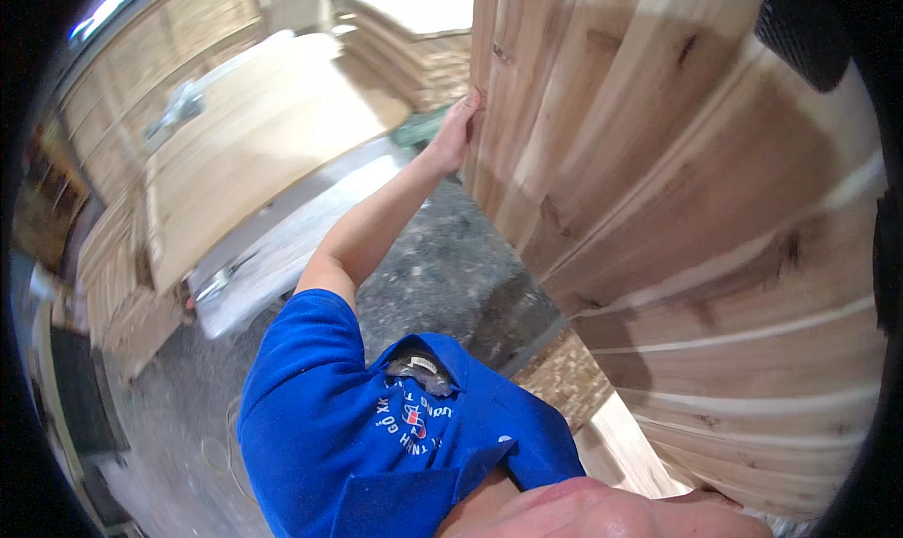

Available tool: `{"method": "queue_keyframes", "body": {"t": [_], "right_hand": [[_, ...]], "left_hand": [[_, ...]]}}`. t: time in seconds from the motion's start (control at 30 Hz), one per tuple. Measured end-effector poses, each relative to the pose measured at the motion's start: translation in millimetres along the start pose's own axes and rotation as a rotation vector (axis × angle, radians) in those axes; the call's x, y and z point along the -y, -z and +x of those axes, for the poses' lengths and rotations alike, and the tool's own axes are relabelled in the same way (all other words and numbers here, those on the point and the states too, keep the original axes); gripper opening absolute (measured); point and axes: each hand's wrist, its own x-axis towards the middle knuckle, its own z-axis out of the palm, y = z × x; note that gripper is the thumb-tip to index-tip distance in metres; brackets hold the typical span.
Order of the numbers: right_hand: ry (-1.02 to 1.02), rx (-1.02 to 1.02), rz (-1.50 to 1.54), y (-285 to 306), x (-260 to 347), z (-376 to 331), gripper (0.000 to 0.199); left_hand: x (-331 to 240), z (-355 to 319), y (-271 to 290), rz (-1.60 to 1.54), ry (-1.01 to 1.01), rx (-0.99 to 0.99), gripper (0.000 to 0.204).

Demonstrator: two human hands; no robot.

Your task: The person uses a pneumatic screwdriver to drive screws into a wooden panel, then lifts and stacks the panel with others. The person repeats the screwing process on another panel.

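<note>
Far left: a lit lamp [111,7] at the top, a dark frame [80,392] low at the margin, then stacked boards [118,279] with their edges showing. A thin cable [226,458] lies on the grey floor [414,246]. Next, a broad flat board [282,129] lies with crumpled clear plastic [179,105] near its far left edge; a pale sheet [292,246] lies just below its near edge. Person's blue shirt [329,416] at lower centre-left, clear packet in the chest pocket [437,350]. Left arm stretched forward; left hand [455,135] grasping the left edge of a wooden panel [696,209], fingers partly hidden. Behind the hand: green cloth [419,129], pile of boards [414,35]. Panel raised, broad knotted face toward the camera, filling the right half of view. Beside its lower left edge: a blocky-patterned stack [567,376] and a pale plank [625,444]. Right hand not made out; its state cannot be told. Dark mesh object [804,30] at upper right.
</note>
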Motion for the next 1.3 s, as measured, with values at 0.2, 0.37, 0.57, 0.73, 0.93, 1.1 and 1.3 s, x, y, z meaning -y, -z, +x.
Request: {"method": "queue_keyframes", "body": {"t": [0.2,0.37,0.57,0.73,0.93,1.1,1.3], "right_hand": [[-0.241,0.44,0.152,-104,-5,-82,0.065],[-0.25,1.017,-0.175,-187,1,-193,0.077],[-0.035,1.339,-0.053,-296,-6,-308,0.061],[0.234,1.588,-0.191,-369,10,-418,0.067],[0.235,1.776,-0.408,-417,5,-531,0.07],[0.184,1.856,-0.502,-459,-12,-600,0.074],[0.127,2.006,-0.707,-496,-20,-651,0.077]], "left_hand": [[-155,-138,133,0.263,-0.087,-0.5,0.049],[-249,-269,191,0.544,-0.202,-0.943,0.05],[-270,-400,236,0.656,-0.091,-1.396,0.056],[-276,-459,259,0.719,0.086,-1.531,0.054],[-282,-448,267,1.061,0.543,-1.852,0.063],[-294,-421,297,1.126,0.758,-1.957,0.066],[-296,-390,342,1.118,0.971,-1.901,0.067]]}}
